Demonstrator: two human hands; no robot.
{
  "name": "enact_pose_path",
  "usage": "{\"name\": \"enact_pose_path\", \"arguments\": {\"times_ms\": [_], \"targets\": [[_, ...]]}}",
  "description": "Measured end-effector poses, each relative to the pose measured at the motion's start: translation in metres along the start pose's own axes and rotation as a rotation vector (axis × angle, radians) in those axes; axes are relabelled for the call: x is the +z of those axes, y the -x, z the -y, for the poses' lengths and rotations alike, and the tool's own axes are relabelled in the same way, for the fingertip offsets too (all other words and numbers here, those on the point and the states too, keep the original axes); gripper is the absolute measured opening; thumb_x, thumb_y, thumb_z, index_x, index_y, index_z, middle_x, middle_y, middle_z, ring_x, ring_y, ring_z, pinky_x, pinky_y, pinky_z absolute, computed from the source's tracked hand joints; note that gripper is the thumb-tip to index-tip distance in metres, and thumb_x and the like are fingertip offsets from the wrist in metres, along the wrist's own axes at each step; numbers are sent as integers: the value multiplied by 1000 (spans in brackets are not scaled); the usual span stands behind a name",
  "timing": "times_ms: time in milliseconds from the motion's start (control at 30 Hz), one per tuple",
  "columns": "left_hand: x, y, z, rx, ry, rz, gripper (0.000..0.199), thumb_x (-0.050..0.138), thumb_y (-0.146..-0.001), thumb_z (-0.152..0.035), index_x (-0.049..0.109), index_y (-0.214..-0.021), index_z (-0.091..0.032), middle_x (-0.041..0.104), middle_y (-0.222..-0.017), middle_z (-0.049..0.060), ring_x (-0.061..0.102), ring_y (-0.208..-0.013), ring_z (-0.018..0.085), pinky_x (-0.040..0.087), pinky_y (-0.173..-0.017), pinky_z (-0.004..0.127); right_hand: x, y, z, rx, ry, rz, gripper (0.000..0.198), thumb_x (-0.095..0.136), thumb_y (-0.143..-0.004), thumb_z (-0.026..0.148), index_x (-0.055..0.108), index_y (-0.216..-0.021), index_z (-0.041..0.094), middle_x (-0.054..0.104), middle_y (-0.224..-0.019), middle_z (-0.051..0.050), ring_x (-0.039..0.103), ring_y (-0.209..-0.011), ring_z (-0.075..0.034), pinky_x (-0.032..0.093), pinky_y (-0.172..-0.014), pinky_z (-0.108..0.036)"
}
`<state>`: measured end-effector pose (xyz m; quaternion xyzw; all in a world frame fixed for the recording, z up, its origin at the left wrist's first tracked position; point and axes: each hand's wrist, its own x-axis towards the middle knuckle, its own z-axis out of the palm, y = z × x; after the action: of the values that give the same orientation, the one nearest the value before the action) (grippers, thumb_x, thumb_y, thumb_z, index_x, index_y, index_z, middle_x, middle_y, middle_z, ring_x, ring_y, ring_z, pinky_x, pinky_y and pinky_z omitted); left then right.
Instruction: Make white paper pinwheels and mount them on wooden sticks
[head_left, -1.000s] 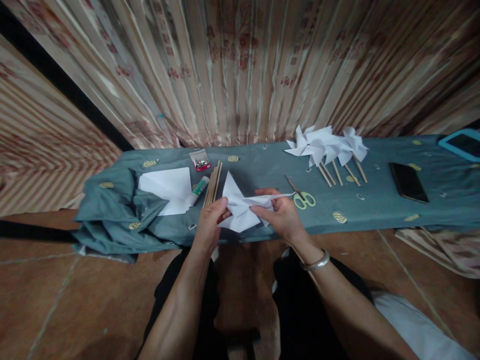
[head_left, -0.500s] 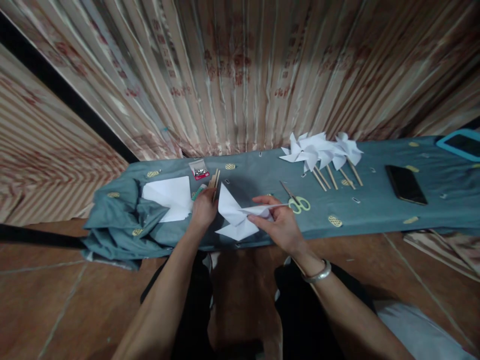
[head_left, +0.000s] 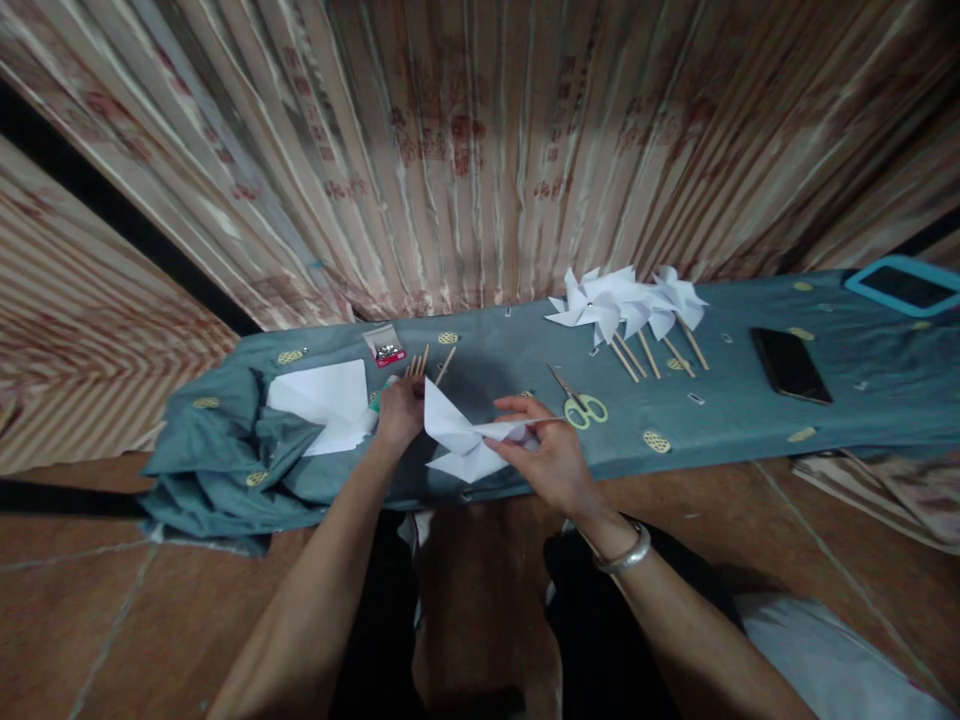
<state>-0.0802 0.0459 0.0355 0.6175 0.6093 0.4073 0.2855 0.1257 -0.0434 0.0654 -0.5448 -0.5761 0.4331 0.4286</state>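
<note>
My right hand (head_left: 551,450) pinches a folded white paper pinwheel (head_left: 469,440) by one blade, thumb against fingers. At its left, my left hand (head_left: 401,412) has its fingers closed at the lower ends of several thin wooden sticks (head_left: 417,362); the fingertips are partly hidden. One more wooden stick (head_left: 446,366) leans away to the right of that bunch. Close by my left hand, a small green-and-white object (head_left: 382,392) is mostly covered. An opened red-and-white box (head_left: 387,347) of small metal pins lies behind it.
Left lies a stack of white paper (head_left: 330,395), partly under bunched cloth. Scissors with green handles (head_left: 585,410) rest right of my right hand. Farther right are several finished pinwheels (head_left: 630,305) on sticks, a black phone (head_left: 791,365) and a blue-framed tablet (head_left: 904,287). A curtain (head_left: 465,150) hangs behind.
The sticks at my left hand have spread, with one now angled apart from the bunch. My right hand still holds the pinwheel. The whole view has shifted slightly.
</note>
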Motion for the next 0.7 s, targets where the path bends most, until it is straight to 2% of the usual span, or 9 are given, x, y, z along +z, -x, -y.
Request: {"name": "enact_pose_path", "arguments": {"times_ms": [33, 133, 200, 300, 400, 567, 700], "targets": [[0, 7, -2, -7, 31, 11, 14, 63, -63, -27, 70, -71, -17, 69, -69, 9, 63, -69, 25, 47, -69, 34, -1, 1, 1, -11, 20, -18, 40, 72, -73, 28, 61, -111, 24, 72, -93, -2, 66, -76, -17, 50, -70, -29], [0, 38, -10, -93, 329, 36, 22, 66, -61, -29, 73, -78, -18, 71, -76, 5, 62, -72, 21, 48, -67, 29, -5, 5, 6, -86, 64, -59, 39, 69, -75, 24, 59, -113, 26, 72, -92, -1, 66, -74, -17, 51, -69, -29], [0, 61, -15, -124, 420, 25, 20, 69, -60, -30, 74, -75, -18, 69, -75, 3, 61, -73, 19, 48, -69, 27, -7, 10, 9, -164, 84, -64, 40, 67, -77, 21, 57, -116, 26, 72, -90, 0, 67, -74, -16, 51, -72, -30], [1, 84, -22, -173, 506, 49, 16, 71, -61, -31, 74, -72, -19, 67, -72, 2, 58, -70, 16, 48, -67, 26, -9, 18, 9, -283, 149, -74, 41, 63, -79, 18, 53, -119, 25, 72, -94, -2, 69, -84, -18, 52, -80, -32], [2, 91, -23, -197, 545, 108, 16, 72, -64, -31, 76, -74, -20, 68, -77, 3, 58, -73, 16, 47, -68, 26, -11, 21, 7, -332, 217, -94, 40, 60, -81, 15, 53, -119, 26, 71, -98, -2, 68, -93, -19, 52, -85, -34], [1, 87, -19, -233, 568, 229, 21, 73, -69, -34, 78, -83, -19, 68, -79, 4, 57, -71, 14, 45, -65, 24, -14, 21, 6, -331, 248, -136, 33, 61, -79, 14, 59, -109, 28, 70, -105, -2, 67, -99, -20, 51, -90, -37], [0, 88, -21, -220, 545, 251, 13, 74, -68, -31, 78, -74, -20, 65, -70, 2, 54, -65, 13, 44, -62, 24, -12, 20, 8, -306, 187, -139, 25, 63, -81, 20, 62, -105, 28, 70, -104, -4, 65, -103, -22, 53, -86, -35]]}}
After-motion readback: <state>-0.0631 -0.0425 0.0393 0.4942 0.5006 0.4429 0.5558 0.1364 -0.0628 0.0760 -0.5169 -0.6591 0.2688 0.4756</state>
